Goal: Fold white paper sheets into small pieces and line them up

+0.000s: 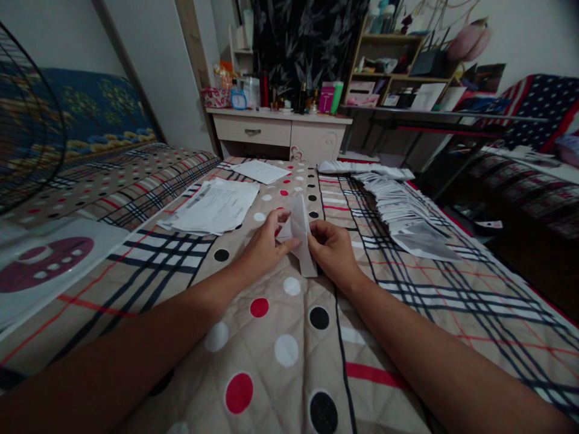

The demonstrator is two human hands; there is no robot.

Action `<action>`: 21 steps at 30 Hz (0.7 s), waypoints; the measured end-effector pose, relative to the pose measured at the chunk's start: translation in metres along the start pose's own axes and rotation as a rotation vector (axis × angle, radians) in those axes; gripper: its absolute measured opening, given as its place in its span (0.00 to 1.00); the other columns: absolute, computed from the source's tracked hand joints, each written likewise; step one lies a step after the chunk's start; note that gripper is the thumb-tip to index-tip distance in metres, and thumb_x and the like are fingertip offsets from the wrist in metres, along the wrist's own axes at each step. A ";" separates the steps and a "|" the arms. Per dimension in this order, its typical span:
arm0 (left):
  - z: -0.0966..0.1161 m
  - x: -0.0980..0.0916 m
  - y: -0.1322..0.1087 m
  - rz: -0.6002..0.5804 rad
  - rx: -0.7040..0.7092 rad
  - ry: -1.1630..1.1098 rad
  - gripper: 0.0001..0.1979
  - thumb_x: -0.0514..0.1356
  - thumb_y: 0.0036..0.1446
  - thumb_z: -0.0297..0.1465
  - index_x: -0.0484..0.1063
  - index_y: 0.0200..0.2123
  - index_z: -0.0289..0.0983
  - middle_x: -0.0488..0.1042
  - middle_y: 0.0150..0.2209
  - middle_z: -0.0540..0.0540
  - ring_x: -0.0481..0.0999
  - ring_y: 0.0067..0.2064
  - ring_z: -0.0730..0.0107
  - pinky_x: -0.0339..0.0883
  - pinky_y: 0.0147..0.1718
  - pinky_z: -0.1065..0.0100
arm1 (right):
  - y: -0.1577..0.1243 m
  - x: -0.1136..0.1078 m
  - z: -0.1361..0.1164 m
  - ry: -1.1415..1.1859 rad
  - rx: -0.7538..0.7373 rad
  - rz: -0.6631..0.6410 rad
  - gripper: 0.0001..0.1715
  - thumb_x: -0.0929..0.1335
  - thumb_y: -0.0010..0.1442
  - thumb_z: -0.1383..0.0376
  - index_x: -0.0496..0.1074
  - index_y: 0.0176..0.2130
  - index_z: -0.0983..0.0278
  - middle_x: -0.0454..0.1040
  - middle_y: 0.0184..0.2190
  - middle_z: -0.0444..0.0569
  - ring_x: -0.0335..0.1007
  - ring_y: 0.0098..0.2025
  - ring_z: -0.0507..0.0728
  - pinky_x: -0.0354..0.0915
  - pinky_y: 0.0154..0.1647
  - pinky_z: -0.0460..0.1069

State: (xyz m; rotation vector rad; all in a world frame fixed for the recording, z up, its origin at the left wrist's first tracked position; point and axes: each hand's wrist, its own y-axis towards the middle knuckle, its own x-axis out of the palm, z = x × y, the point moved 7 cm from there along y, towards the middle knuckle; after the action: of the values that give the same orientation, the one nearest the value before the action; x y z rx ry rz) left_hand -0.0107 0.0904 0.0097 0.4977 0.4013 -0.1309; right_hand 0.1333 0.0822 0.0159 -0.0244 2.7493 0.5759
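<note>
Both my hands meet over the middle of a quilted bedspread [289,337] with dots and plaid stripes. A folded sheet of white paper [302,238] stands between them. My left hand [266,241] pinches its left side with thumb and fingers. My right hand [332,247] grips its right side, fingers curled around the fold. The lower end of the paper touches the bedspread.
A loose pile of printed sheets [212,208] lies to the left, one more sheet [260,170] beyond it. A long overlapping row of folded papers [398,205] runs along the right. A cluttered dresser [278,129], shelves [389,66] and a fan grille [27,120] surround the bed.
</note>
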 end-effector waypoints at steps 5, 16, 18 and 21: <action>0.050 -0.003 -0.013 0.050 0.503 0.515 0.36 0.65 0.52 0.24 0.58 0.62 0.47 0.52 0.68 0.41 0.61 0.64 0.54 0.62 0.58 0.50 | -0.001 -0.006 0.001 -0.135 -0.028 0.072 0.08 0.66 0.52 0.65 0.69 0.23 0.65 0.66 0.19 0.42 0.58 0.22 0.49 0.51 0.22 0.45; 0.068 0.000 -0.019 0.103 0.604 0.907 0.07 0.59 0.58 0.26 0.76 0.39 0.39 0.60 0.66 0.43 0.62 0.63 0.52 0.62 0.55 0.53 | -0.006 -0.015 -0.015 -0.377 -0.171 0.160 0.09 0.66 0.56 0.64 0.72 0.26 0.65 0.68 0.19 0.43 0.62 0.22 0.50 0.52 0.25 0.46; 0.068 0.003 -0.018 0.069 0.580 0.929 0.07 0.59 0.58 0.26 0.76 0.38 0.38 0.60 0.66 0.42 0.64 0.61 0.52 0.64 0.53 0.54 | -0.007 -0.013 -0.017 -0.436 -0.209 0.149 0.09 0.66 0.56 0.64 0.73 0.27 0.64 0.70 0.20 0.44 0.63 0.22 0.51 0.52 0.25 0.47; 0.065 0.008 -0.016 0.003 0.524 0.961 0.07 0.59 0.58 0.27 0.77 0.38 0.38 0.60 0.66 0.42 0.66 0.59 0.52 0.67 0.50 0.54 | -0.008 -0.011 -0.018 -0.434 -0.226 0.134 0.08 0.66 0.56 0.65 0.73 0.27 0.64 0.70 0.20 0.44 0.63 0.22 0.51 0.52 0.25 0.46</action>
State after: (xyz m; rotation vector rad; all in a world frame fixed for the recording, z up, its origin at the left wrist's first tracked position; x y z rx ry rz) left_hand 0.0150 0.0441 0.0516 1.0739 1.3246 0.0202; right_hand 0.1388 0.0678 0.0318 0.2087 2.2675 0.8187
